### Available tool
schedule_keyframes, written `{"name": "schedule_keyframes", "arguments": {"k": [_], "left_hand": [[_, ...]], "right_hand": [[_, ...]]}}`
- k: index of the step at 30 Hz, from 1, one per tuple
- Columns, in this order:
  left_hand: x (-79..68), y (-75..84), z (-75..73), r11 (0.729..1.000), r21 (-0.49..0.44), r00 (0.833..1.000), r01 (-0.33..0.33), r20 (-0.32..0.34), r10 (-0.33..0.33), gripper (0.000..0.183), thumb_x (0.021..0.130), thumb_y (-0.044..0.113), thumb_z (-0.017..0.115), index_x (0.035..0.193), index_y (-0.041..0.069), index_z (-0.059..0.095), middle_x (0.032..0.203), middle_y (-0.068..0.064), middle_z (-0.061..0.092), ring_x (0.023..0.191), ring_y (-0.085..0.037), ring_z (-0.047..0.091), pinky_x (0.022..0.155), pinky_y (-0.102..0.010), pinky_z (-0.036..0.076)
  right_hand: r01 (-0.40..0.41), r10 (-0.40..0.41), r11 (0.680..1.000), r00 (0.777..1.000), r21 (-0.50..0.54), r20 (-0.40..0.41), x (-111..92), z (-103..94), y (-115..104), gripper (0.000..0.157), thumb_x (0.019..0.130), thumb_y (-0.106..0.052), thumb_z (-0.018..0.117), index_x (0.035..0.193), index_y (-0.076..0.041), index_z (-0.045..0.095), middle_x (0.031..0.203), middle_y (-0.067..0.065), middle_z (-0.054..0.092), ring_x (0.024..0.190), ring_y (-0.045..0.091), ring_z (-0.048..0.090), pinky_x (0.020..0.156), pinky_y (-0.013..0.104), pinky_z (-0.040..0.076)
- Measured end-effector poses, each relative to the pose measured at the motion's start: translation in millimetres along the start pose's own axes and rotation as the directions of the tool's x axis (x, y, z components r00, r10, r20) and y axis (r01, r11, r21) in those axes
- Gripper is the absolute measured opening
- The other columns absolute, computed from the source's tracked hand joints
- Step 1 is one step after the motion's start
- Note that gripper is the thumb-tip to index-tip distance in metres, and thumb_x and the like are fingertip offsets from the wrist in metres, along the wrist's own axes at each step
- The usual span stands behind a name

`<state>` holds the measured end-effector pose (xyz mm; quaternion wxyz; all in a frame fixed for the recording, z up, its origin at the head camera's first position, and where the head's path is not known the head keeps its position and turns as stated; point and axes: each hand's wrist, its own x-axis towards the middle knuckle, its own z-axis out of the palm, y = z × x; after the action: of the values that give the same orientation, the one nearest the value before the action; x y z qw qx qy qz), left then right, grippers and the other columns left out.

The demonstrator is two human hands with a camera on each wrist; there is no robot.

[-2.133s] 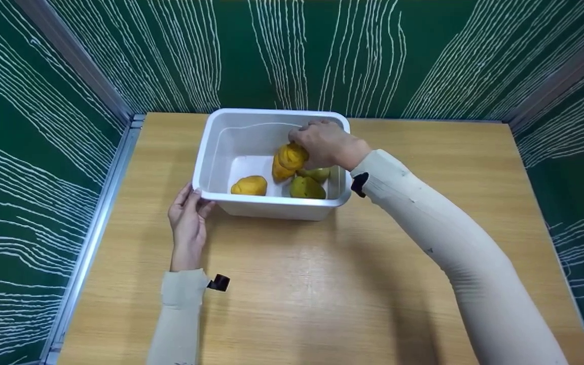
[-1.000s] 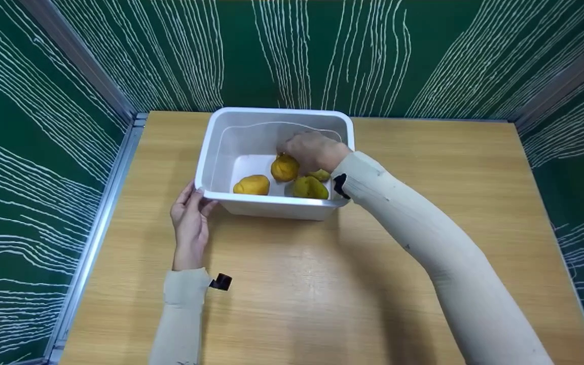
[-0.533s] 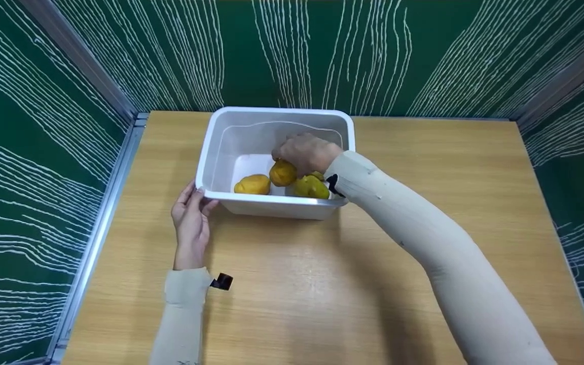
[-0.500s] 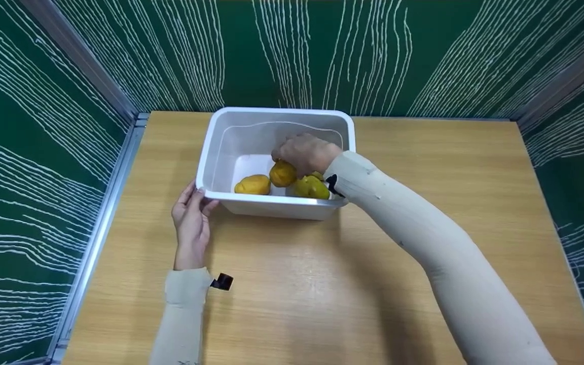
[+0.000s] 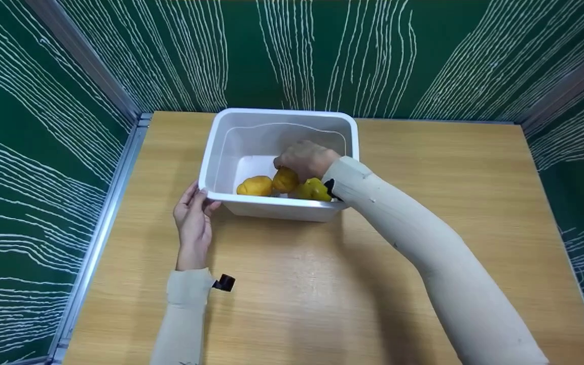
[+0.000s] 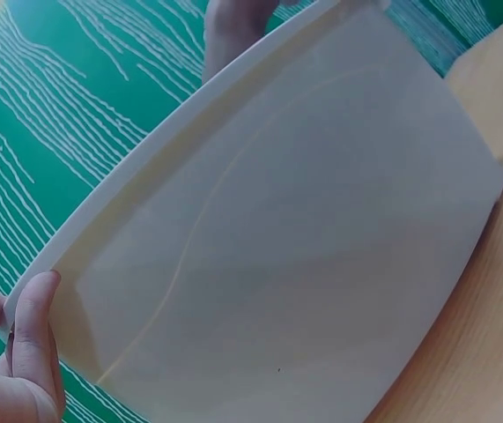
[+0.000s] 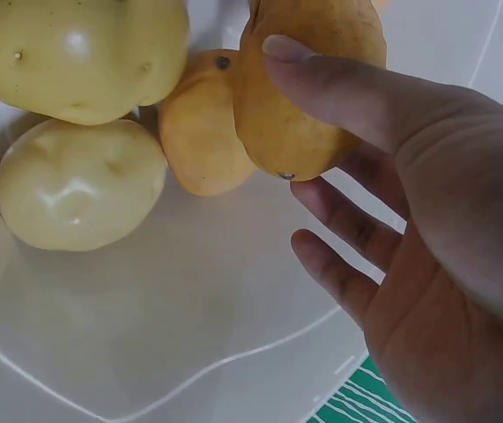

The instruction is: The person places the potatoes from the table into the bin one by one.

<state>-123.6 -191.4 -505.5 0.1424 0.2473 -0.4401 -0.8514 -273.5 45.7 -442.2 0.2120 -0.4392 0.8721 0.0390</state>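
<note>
My left hand [image 5: 193,223] pinches the near left corner of a white plastic bin [image 5: 271,202], fingers at its rim. Inside the bin, my right hand [image 5: 304,159] grips an orange sweet potato [image 7: 308,110] between thumb and fingers; its ring and little fingers stand away from it. Against the held one in the right wrist view lies another orange sweet potato [image 7: 203,128]. Two pale yellow potatoes, one potato [image 7: 79,53] above the other potato [image 7: 79,185], sit beside them. Towards the bin's left side in the head view rests an orange-yellow sweet potato [image 5: 255,186].
The bin stands on a wooden table [image 5: 292,294] near its back edge. Green walls with white wavy lines, such as the back wall [image 5: 251,56], enclose the table on three sides. A metal rail [image 5: 99,223] runs along the left edge.
My right hand has gone lower into the bin and towards its near side, the sweet potato still in its fingers. The left hand keeps its hold on the bin's corner.
</note>
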Motion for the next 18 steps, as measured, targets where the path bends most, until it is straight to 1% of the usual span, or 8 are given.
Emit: {"name": "schedule_keyframes", "arguments": {"k": [3, 9, 13, 18], "left_hand": [[0.2, -0.2, 0.1, 1.000, 0.007, 1.000, -0.003, 0.001, 0.003, 0.044, 0.105, -0.007, 0.053, 0.149, -0.011, 0.047, 0.133, -0.018, 0.057, 0.081, -0.015, 0.069, 0.065, -0.013, 0.065], [0.7, -0.8, 0.8, 1.000, -0.003, 1.000, -0.001, -0.014, 0.001, 0.044, 0.105, -0.008, 0.052, 0.148, -0.012, 0.048, 0.133, -0.020, 0.058, 0.079, -0.014, 0.068, 0.063, -0.014, 0.065], [0.4, -0.2, 0.9, 1.000, -0.003, 1.000, -0.001, -0.021, 0.001, 0.044, 0.105, -0.008, 0.053, 0.148, -0.012, 0.048, 0.133, -0.020, 0.058, 0.080, -0.015, 0.069, 0.064, -0.015, 0.066], [0.8, 0.8, 1.2, 1.000, -0.003, 1.000, 0.008, -0.023, -0.008, 0.046, 0.105, -0.008, 0.053, 0.150, -0.011, 0.046, 0.136, -0.020, 0.056, 0.080, -0.014, 0.068, 0.064, -0.014, 0.066]], "right_hand": [[0.001, -0.001, 1.000, 1.000, 0.000, 0.008, 3, 3.8, 1, 0.049, 0.091, -0.002, 0.082, 0.136, -0.017, 0.069, 0.118, 0.007, 0.073, 0.100, 0.027, 0.062, 0.107, 0.039, 0.060], [-0.008, 0.007, 1.000, 0.999, 0.025, 0.036, 9, 10.5, 3, 0.045, 0.093, -0.002, 0.081, 0.133, -0.019, 0.070, 0.116, 0.003, 0.072, 0.098, 0.024, 0.062, 0.108, 0.037, 0.059], [0.007, -0.009, 0.999, 0.998, 0.034, 0.055, 13, 13.0, 1, 0.043, 0.092, -0.001, 0.080, 0.131, -0.017, 0.070, 0.116, 0.005, 0.071, 0.099, 0.025, 0.062, 0.106, 0.037, 0.060], [0.007, -0.010, 0.999, 0.997, 0.036, 0.083, 16, 14.4, 0, 0.043, 0.092, 0.000, 0.079, 0.131, -0.017, 0.069, 0.113, 0.006, 0.070, 0.099, 0.026, 0.062, 0.100, 0.034, 0.061]]}}
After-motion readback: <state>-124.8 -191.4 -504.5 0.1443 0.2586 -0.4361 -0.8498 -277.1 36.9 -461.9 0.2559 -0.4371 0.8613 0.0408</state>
